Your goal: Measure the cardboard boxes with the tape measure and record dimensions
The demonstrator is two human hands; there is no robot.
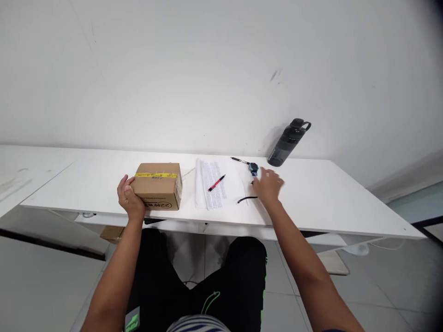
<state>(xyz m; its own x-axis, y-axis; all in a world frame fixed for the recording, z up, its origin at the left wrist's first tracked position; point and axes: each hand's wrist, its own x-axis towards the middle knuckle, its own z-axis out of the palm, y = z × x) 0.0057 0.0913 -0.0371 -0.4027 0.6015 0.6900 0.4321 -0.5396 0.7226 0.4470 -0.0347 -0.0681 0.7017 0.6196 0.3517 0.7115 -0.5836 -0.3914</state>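
Observation:
At the left, my left hand (130, 196) is curved around the near left corner of a brown cardboard box (155, 186) with yellow printed tape across its top. The box sits closed on the white table (321, 193). My right hand (269, 185) is over the table to the right, slightly blurred, and its grip is hidden. From under it juts a thin black curved piece (247, 198), perhaps an arm of eyeglasses; the rest is covered. Just beyond that hand lies a dark wristwatch (254, 168).
Between my hands lie printed paper sheets (202, 184) with a red and black pen (216, 183) on top. A black pen (239, 160) is behind them, near the watch. A dark water bottle (287, 144) stands at the back right, close to the wall (207, 78).

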